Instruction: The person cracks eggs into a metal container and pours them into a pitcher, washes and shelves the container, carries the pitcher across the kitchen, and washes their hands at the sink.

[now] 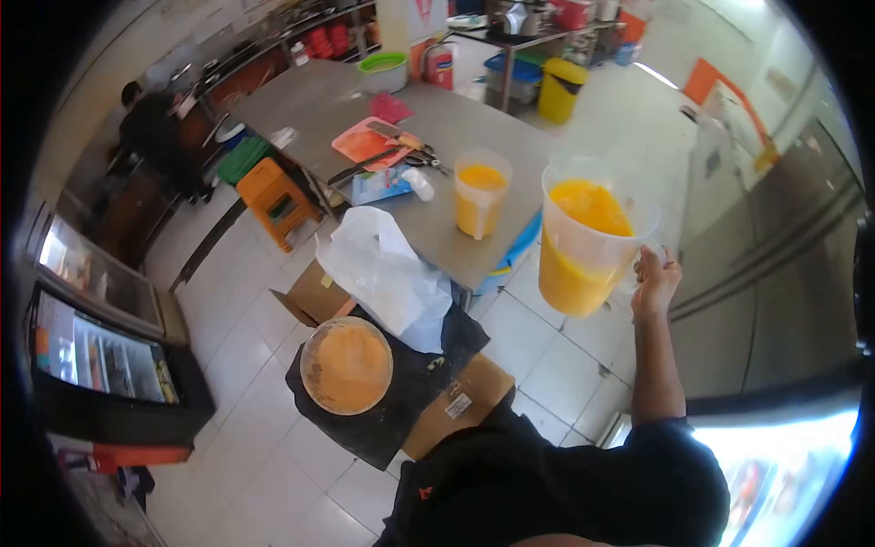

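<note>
My right hand is closed round the handle of a large clear plastic jug with orange liquid in it. The jug is held up off the right side of the steel table. A smaller clear jug, also holding orange liquid, stands on the table near its right edge. Lower down, a round tub with orange-brown contents rests on black plastic over a cardboard box. A white plastic bag lies beside the tub. My left hand is out of view.
An orange cutting board, several utensils and a green-rimmed bucket are on the table. A person in dark clothes stands at the far left counter. Orange stools, a yellow bin and a display fridge stand around.
</note>
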Action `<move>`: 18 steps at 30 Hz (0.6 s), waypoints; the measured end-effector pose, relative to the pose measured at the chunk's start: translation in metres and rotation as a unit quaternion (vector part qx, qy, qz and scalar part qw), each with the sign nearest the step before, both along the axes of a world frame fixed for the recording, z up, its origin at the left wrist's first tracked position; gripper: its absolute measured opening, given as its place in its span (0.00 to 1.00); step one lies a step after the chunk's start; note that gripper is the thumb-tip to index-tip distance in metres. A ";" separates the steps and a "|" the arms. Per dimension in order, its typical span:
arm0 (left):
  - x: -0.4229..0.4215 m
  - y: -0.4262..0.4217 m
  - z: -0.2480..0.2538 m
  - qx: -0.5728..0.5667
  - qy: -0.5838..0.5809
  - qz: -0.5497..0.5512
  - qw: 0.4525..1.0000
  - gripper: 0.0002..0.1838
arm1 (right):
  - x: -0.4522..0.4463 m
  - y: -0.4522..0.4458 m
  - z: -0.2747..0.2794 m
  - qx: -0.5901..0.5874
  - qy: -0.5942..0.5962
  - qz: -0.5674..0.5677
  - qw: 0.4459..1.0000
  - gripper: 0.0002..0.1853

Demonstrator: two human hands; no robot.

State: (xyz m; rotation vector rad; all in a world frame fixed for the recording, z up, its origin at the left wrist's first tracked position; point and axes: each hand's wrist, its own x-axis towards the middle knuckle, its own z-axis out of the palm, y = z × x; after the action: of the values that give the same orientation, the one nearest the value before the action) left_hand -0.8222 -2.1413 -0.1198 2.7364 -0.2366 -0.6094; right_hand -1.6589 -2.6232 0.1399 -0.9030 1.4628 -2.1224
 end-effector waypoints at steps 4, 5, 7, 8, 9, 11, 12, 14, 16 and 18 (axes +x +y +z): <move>-0.162 0.028 0.008 0.034 0.117 0.076 0.990 0.13 | -0.043 -0.130 -0.038 0.028 0.005 0.027 0.999 0.12; -0.193 0.034 0.011 0.033 0.133 0.095 0.986 0.12 | -0.047 -0.158 -0.044 0.035 0.009 0.020 0.999 0.13; -0.241 0.046 0.020 0.029 0.145 0.134 0.980 0.11 | -0.066 -0.209 -0.068 0.031 0.026 0.038 0.998 0.14; -0.260 0.052 0.023 0.027 0.151 0.153 0.976 0.11 | -0.070 -0.230 -0.079 0.035 0.027 0.040 0.998 0.13; -0.276 0.060 0.028 0.027 0.152 0.169 0.973 0.10 | -0.072 -0.251 -0.088 0.036 0.030 0.041 0.998 0.13; -0.302 0.076 0.039 0.028 0.152 0.205 0.967 0.09 | -0.082 -0.287 -0.109 0.017 0.009 0.045 0.999 0.12; -0.313 0.085 0.047 0.028 0.152 0.221 0.963 0.09 | -0.087 -0.302 -0.123 -0.001 -0.015 0.049 0.999 0.12; -0.326 0.111 0.063 0.026 0.154 0.251 0.955 0.08 | -0.083 -0.323 -0.142 -0.011 -0.038 0.055 0.998 0.10; -0.326 0.130 0.074 -0.007 0.167 0.280 0.945 0.08 | -0.072 -0.337 -0.151 -0.006 -0.028 0.049 0.998 0.07; -0.330 0.146 0.069 -0.001 0.155 0.294 0.943 0.07 | -0.059 -0.339 -0.151 0.021 0.035 0.059 0.997 0.05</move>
State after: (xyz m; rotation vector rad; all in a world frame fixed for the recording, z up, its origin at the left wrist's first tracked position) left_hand -1.1523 -1.9948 -0.0509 2.4642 0.6290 -0.8320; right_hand -1.7182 -2.9625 -0.0107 -1.0313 1.4462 -1.9866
